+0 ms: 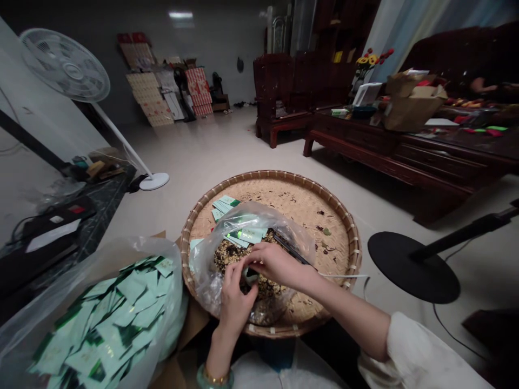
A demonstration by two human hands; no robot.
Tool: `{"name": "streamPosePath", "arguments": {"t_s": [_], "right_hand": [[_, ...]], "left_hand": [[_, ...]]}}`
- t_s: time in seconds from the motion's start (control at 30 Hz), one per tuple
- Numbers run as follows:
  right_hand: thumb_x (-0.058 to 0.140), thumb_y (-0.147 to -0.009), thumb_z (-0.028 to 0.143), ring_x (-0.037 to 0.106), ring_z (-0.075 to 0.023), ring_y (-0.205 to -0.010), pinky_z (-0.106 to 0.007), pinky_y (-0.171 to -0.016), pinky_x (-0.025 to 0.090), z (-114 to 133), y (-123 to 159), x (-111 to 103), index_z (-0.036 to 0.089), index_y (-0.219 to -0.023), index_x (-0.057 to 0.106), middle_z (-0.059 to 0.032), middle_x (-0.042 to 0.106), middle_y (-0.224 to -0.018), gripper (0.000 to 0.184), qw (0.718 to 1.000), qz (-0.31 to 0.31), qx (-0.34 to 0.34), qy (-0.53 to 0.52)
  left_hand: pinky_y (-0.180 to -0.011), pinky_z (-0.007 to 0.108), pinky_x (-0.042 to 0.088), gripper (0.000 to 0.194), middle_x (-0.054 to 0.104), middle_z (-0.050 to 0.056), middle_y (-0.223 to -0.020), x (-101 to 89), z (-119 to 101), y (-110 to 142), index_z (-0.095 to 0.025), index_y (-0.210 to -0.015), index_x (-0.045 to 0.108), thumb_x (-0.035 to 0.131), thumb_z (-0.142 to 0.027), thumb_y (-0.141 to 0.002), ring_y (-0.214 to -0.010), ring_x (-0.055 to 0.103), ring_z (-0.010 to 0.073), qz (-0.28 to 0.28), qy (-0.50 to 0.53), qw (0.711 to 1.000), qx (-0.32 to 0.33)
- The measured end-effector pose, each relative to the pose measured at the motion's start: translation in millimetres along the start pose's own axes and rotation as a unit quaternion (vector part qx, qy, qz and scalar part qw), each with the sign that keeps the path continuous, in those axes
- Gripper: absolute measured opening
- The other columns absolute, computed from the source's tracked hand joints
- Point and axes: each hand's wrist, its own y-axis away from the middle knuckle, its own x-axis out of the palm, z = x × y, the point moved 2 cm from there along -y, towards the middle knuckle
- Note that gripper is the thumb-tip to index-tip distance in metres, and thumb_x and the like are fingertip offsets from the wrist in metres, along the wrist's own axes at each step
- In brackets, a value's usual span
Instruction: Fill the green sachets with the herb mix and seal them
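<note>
Left hand [236, 302] and right hand [275, 263] inside plastic bag [211, 270] on bamboo tray [312, 216], fingertips [243, 270] pinching small pale packet [250, 276] above dried mix [229, 255]; green sachets [117, 319] piled left of tray.

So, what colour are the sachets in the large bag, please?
Pale mint green sachets with dark green bands, in the head view.

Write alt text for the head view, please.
The left hand and right hand reach into a clear plastic bag of dried grainy mix on a round woven bamboo tray. A bag of pale green sachets sits to the left.
</note>
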Motion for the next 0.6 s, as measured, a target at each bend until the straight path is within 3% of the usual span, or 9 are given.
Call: {"name": "streamPosePath", "arguments": {"t_s": [0.13, 0.27, 0.33, 0.43, 0.47, 0.6], "right_hand": [[0.062, -0.082, 0.011, 0.064, -0.0157, -0.075, -0.025, -0.071, 0.048, 1, -3, -7, 0.015, -0.089, 0.072, -0.0067, 0.07, -0.081, 0.013, 0.998, -0.039, 0.007, -0.049], [0.06, -0.083, 0.015, 0.065, -0.0138, -0.077, -0.023, -0.07, 0.049, -6, 5, -20, 0.016, -0.089, 0.072, -0.0054, 0.072, -0.087, 0.013, 0.981, -0.114, 0.091, -0.13], [0.06, -0.082, 0.014, 0.065, -0.0146, -0.076, -0.023, -0.068, 0.049, -15, 11, -16, 0.015, -0.085, 0.073, -0.0052, 0.072, -0.085, 0.014, 0.985, -0.05, 0.117, -0.118], [0.063, -0.077, 0.015, 0.066, -0.0171, -0.071, -0.024, -0.066, 0.047, -33, 18, 7, 0.015, -0.08, 0.074, -0.0043, 0.073, -0.076, 0.012, 0.982, 0.143, 0.107, -0.063], [0.06, -0.079, 0.015, 0.066, -0.0174, -0.073, -0.023, -0.067, 0.047, -41, 17, 14, 0.015, -0.083, 0.074, -0.0048, 0.073, -0.077, 0.015, 0.981, 0.151, 0.116, -0.037], [0.043, -0.082, 0.004, 0.065, -0.0183, -0.092, -0.024, -0.079, 0.044, -67, 0, 38, 0.014, -0.1, 0.07, -0.0101, 0.071, -0.101, 0.034, 0.985, 0.086, 0.142, 0.048]], "left_hand": [[-0.086, 0.04, 0.051, 0.053, 0.053, 0.009, -0.11, -3.3, 1, 0, -0.021, -0.127, 0.047, 0.057, -0.013, -0.075, -0.104, 0.055, 0.0235, 0.006, 0.0, 1.0, -0.011], [-0.09, 0.042, 0.049, 0.049, 0.055, 0.01, -0.111, -15.2, 3, -4, -0.02, -0.125, 0.05, 0.059, -0.02, -0.076, -0.105, 0.057, 0.0245, -0.031, -0.015, 0.999, -0.037], [-0.092, 0.043, 0.048, 0.048, 0.056, 0.011, -0.112, -21.9, 6, -5, -0.019, -0.123, 0.051, 0.061, -0.024, -0.077, -0.106, 0.057, 0.025, -0.057, -0.02, 0.997, -0.042], [-0.095, 0.044, 0.046, 0.048, 0.058, 0.012, -0.116, -28.1, 11, -6, -0.017, -0.122, 0.05, 0.061, -0.026, -0.076, -0.109, 0.057, 0.0256, -0.078, -0.017, 0.996, -0.048], [-0.096, 0.044, 0.045, 0.048, 0.059, 0.012, -0.117, -29.0, 13, -6, -0.017, -0.123, 0.05, 0.061, -0.026, -0.076, -0.11, 0.056, 0.0257, -0.082, -0.014, 0.995, -0.051], [-0.097, 0.044, 0.044, 0.05, 0.059, 0.013, -0.121, -29.3, 19, -4, -0.017, -0.124, 0.05, 0.061, -0.028, -0.076, -0.112, 0.056, 0.0262, -0.094, 0.005, 0.993, -0.071]]}}
